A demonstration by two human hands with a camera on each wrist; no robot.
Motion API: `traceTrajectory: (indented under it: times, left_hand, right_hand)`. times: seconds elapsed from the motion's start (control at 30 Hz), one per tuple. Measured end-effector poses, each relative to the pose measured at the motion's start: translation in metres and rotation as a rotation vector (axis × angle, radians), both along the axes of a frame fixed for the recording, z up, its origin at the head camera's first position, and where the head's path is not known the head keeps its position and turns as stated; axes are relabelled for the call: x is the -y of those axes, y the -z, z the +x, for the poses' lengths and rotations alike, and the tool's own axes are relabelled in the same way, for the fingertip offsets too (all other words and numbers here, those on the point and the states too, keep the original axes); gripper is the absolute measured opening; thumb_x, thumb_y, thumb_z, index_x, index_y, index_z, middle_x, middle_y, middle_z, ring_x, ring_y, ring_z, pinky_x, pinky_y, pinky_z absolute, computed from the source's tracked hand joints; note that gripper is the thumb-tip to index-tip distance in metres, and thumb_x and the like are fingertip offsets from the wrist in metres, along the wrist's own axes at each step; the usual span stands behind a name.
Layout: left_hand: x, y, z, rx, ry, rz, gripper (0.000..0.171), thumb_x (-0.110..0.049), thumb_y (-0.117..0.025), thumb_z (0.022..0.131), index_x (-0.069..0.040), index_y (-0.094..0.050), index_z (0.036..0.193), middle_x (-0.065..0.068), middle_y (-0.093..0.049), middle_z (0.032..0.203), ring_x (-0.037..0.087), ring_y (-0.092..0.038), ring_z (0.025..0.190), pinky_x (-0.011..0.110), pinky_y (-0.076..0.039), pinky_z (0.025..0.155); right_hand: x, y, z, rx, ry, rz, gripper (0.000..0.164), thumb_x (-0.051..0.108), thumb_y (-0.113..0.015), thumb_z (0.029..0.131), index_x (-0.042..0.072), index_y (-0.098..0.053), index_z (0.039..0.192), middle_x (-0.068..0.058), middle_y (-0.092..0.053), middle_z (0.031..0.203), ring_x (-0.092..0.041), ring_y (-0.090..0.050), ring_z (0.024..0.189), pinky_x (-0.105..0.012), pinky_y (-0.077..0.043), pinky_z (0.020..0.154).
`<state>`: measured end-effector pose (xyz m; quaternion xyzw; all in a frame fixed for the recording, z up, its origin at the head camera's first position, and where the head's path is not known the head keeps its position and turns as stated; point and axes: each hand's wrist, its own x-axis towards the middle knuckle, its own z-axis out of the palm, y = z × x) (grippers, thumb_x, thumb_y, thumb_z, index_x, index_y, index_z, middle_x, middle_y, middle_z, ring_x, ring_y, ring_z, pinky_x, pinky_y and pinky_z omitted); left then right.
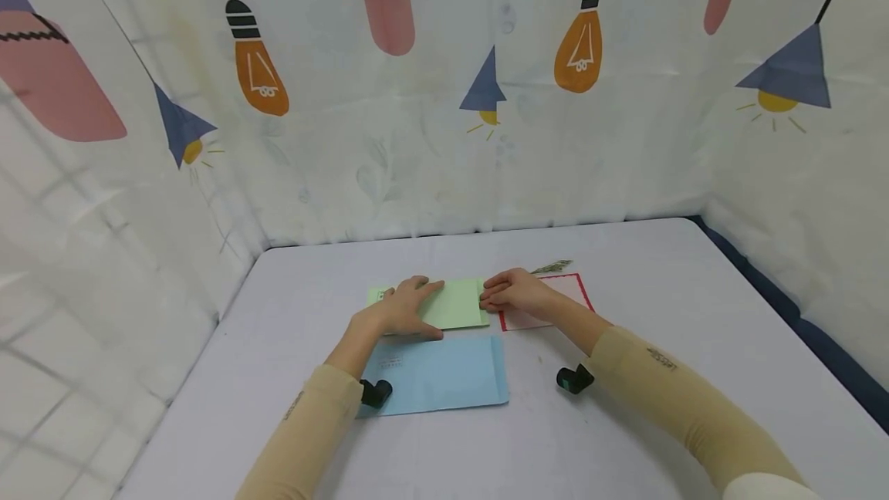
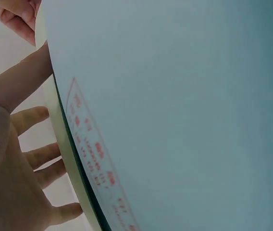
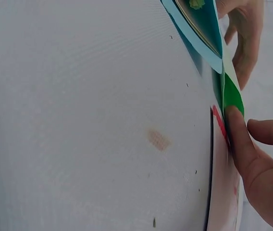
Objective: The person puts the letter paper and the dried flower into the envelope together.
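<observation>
When looking down, see white table [image 1: 625, 438], blue envelope [image 1: 444, 376] at six o'clock of green envelope [image 1: 458, 303], red-bordered card [image 1: 566, 286] at three. Find left hand [image 1: 403, 311] spread over green, right hand [image 1: 517, 295] touching its edge, masking part of card; cannot tell whether pinching. Note sprig [image 1: 556, 265] at twelve o'clock of card, red print [image 2: 97, 149] on blue, too blurred to read.

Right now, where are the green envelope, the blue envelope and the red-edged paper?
Green envelope [image 1: 458, 305], head view: right part of its face.
Blue envelope [image 1: 441, 376], head view: middle of its face.
Red-edged paper [image 1: 568, 286], head view: upper right part.
</observation>
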<state>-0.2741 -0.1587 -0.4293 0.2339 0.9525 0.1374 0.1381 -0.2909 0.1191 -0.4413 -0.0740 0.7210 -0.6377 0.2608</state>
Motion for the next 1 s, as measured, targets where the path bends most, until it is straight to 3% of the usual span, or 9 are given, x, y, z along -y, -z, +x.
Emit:
traceTrajectory:
  times: [0.53, 0.73, 1.0]
  left_hand:
    - [-0.002, -0.001, -0.002, -0.019, -0.008, 0.021, 0.102, -0.055, -0.086, 0.079, -0.020, -0.037, 0.161, 0.015, -0.038, 0.153, 0.037, -0.036, 0.141, 0.069, -0.028, 0.109]
    - [-0.003, -0.001, -0.003, -0.018, -0.023, 0.008, 0.103, -0.055, -0.086, 0.078, -0.021, -0.036, 0.161, 0.014, -0.040, 0.152, 0.037, -0.037, 0.140, 0.073, -0.025, 0.108]
    - [-0.005, -0.004, -0.004, -0.014, -0.019, -0.015, 0.101, -0.054, -0.086, 0.078, -0.023, -0.037, 0.161, 0.014, -0.040, 0.151, 0.037, -0.037, 0.140, 0.069, -0.027, 0.110]
  right_hand:
    - [0.012, 0.012, -0.011, 0.006, -0.036, 0.038, 0.035, -0.006, -0.062, 0.099, -0.011, -0.054, 0.132, -0.020, -0.069, 0.114, -0.025, -0.072, 0.098, -0.036, -0.058, 0.086]
    - [0.013, 0.013, -0.012, 0.010, -0.022, 0.041, 0.035, -0.004, -0.064, 0.098, -0.008, -0.055, 0.132, -0.019, -0.069, 0.115, -0.025, -0.072, 0.097, -0.037, -0.058, 0.085]
    - [0.010, 0.012, -0.011, 0.009, -0.052, 0.040, 0.043, -0.003, -0.064, 0.099, -0.010, -0.052, 0.139, -0.021, -0.067, 0.122, -0.027, -0.071, 0.106, -0.038, -0.056, 0.090]
